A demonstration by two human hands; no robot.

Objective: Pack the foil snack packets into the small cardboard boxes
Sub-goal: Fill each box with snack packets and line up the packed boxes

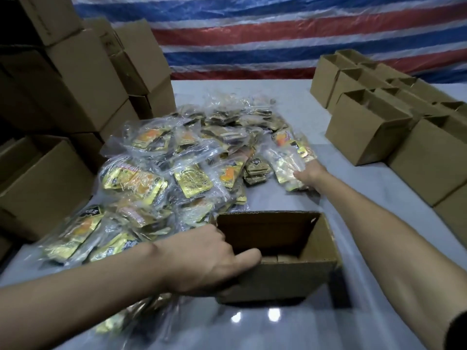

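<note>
- Right hand grasps a bag of foil packets at the right edge of the pile.
- Left hand grips the open cardboard box, which sits between that bag and the front edge of the tabletop.

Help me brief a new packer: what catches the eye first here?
The heap of gold foil snack packets in clear plastic bags fills the grey table's centre-left. In front, the left hand grips an open brown cardboard box, while the right hand reaches a clear bag at the heap's right edge. Rows of open small cardboard boxes stand at right.
</note>
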